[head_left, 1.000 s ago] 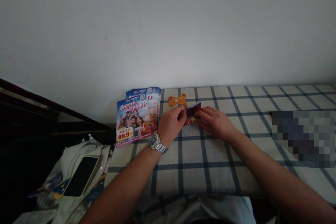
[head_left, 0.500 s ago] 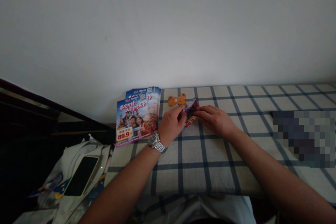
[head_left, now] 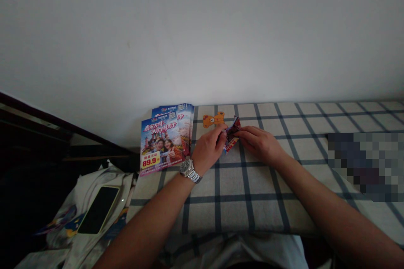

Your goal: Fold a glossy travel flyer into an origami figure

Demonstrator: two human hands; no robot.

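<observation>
A small folded flyer, printed in dark red and blue with a yellow strip, is held just above the checked cloth. My left hand, with a metal watch on its wrist, pinches the flyer's left side. From the right, the fingers of my right hand are closed on its other edge. Parts of the paper are hidden behind the fingers. Left of my hands lies a stack of flyers, with one flyer resting askew on top at its front.
A bear picture is on the checked cloth behind my hands. A phone lies on white bags at the lower left. On the right is a blurred-out dark object. The wall rises behind.
The flyer between my hands looks more crumpled or folded than before, and its upper end has shifted slightly. Both hands keep their hold in nearly the same place.
</observation>
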